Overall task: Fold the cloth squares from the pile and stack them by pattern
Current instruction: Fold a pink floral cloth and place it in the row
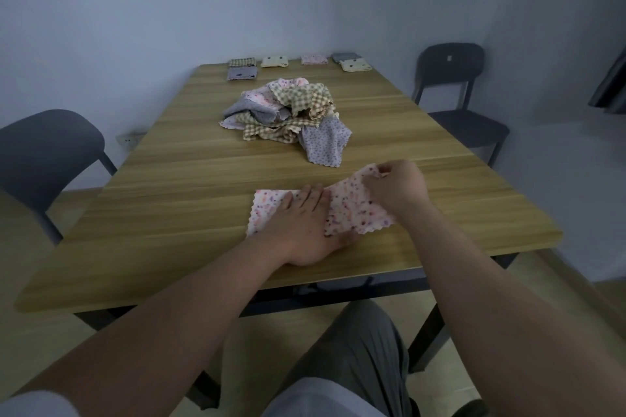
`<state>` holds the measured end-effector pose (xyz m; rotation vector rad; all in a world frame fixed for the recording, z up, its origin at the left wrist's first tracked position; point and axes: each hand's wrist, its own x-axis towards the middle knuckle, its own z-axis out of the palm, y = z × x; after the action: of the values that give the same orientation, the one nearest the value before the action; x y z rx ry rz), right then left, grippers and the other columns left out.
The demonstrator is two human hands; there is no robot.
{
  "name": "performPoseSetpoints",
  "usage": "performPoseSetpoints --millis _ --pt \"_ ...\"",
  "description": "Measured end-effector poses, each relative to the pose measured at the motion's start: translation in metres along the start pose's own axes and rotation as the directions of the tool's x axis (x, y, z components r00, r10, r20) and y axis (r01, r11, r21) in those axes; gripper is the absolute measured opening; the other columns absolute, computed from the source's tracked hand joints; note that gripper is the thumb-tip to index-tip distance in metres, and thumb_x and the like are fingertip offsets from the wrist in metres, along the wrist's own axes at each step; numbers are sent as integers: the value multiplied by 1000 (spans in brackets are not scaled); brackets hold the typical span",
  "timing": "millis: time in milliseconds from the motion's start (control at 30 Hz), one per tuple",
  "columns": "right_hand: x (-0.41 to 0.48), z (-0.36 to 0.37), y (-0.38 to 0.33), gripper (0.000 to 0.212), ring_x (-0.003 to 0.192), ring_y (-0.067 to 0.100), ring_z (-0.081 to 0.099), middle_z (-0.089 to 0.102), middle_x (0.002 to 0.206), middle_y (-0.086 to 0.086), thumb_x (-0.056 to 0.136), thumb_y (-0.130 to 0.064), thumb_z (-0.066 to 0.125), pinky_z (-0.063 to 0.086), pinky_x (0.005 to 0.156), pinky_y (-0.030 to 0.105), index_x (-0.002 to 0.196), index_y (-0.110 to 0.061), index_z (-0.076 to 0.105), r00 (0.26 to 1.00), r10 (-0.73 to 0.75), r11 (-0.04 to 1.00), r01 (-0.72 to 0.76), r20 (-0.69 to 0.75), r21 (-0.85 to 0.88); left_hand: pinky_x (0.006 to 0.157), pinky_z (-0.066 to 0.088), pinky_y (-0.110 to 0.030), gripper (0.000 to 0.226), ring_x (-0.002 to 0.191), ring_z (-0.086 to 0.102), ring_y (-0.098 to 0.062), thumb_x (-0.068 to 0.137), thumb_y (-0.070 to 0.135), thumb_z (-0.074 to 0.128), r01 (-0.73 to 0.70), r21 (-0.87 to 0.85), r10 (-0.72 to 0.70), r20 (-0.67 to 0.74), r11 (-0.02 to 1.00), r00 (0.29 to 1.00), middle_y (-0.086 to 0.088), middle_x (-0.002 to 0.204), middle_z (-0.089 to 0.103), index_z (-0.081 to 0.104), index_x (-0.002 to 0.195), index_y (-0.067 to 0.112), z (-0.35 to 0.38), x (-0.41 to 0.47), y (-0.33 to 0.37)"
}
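Note:
A pink flowered cloth square [352,206] lies near the front edge of the wooden table [169,213]. My left hand [305,227] presses flat on its middle, fingers straight. My right hand [396,186] pinches the cloth's far right corner and lifts that side off the table. Behind it sits the loose pile of cloth squares [288,115], mixed checked, grey and pink pieces. Along the far edge lie folded stacks: a checked one [242,62], a grey dotted one [242,73], a cream one [274,61], a pink one [314,59], a grey one [345,56] and another cream one [355,65].
A dark chair [454,88] stands at the table's right side and a grey chair [44,159] at its left. A pale wall rises behind the table. My knees show below the front edge.

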<state>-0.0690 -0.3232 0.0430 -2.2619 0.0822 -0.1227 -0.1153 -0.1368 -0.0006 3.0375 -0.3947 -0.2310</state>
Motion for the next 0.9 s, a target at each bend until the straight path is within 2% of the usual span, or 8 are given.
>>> performPoseSetpoints --millis 67,133,267,333,467,600,767,900 --pt "-2 -3 2 38 89 28 70 74 103 16 92 -27 70 61 80 42 116 2 71 997 78 995 -78 1 54 126 -5 -45 119 155 -15 -17 74 96 6 2 5 -2 0 1000 1000 -1 169 -15 -12 160 16 0 0 0" --pt "-3 -3 3 40 93 32 72 74 104 19 88 -29 75 61 85 49 110 4 72 987 162 979 -163 14 126 126 -5 -45 120 155 -16 -16 73 97 6 6 2 -6 12 1000 1000 -1 169 -17 -13 160 16 0 0 0" --pt "-2 -4 4 42 89 32 71 72 96 17 86 -36 77 61 83 45 99 4 70 957 288 940 -291 41 179 126 -6 -44 124 154 -17 -15 69 98 5 12 -16 -12 27 1000 1000 -1 168 -18 -10 161 15 -3 -1 1" --pt "-2 -5 6 41 88 30 69 69 91 12 88 -37 74 59 76 38 94 3 66 954 295 940 -301 57 159 126 -6 -44 124 154 -17 -15 69 98 5 17 -14 -16 23 1000 1000 -1 168 -18 -10 161 15 -4 -2 1" --pt "-5 -9 5 35 64 21 58 59 73 7 97 -33 62 44 52 27 80 -3 62 973 224 974 -226 46 19 126 -6 -45 120 155 -17 -17 75 96 9 18 3 -18 16 1000 1000 -3 168 -19 -11 161 14 -4 -2 5" --pt "-10 -13 3 40 55 19 50 53 64 4 102 -30 53 32 47 24 68 -8 53 991 132 987 -132 -11 -89 126 -6 -46 118 155 -15 -18 78 94 12 11 -10 -11 2 1000 1000 -4 169 -17 -10 161 13 -4 -4 12" --pt "-14 -16 -12 40 64 26 63 66 74 12 102 -31 49 45 54 27 77 -4 63 997 -12 986 0 -74 -165 125 -4 -49 117 155 -15 -19 79 93 16 31 -43 -31 -3 999 1000 -4 169 -13 -11 160 13 -1 -4 25" --pt "-15 -14 -31 40 64 29 64 65 71 11 101 -31 54 49 54 31 71 -6 61 993 -91 979 75 -78 -192 125 -5 -49 116 155 -17 -19 80 92 16 39 -50 -39 -2 998 999 -4 169 -15 -13 160 13 0 -4 25"
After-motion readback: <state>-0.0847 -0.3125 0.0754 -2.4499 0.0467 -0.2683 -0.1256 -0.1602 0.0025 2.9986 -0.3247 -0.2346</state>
